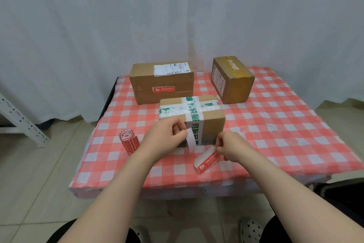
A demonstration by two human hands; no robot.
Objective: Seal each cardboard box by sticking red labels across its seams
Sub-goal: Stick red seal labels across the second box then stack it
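Peeling looks to be the step in hand: the left hand [163, 138] pinches a white backing strip [190, 140] between thumb and fingertips, and the right hand [230, 148] pinches one end of a red label [206, 162], which hangs just above the counter [295, 134] at 6 o'clock from the near box [212, 122]. To do it well, I would draw the two apart slowly at a shallow angle, keep the fingers on the label's very edge so little glue is spoiled, and hold it taut so it cannot fold onto itself. The label is thin, glossy and already curling, its underside pale. The strip seems slick and limp. The near box is matte brown cardboard, square-edged, crossed by shiny white tape with green print, so the label may grip the bare board better than the tape. At 8 o'clock lies a loosely wound roll of labels [129, 141]. The long box [161, 97] at 11 o'clock carries one red label across its front seam. The squat box [234, 87] at 1 o'clock shows none. A thin, wrinkled checked cloth covers the counter.
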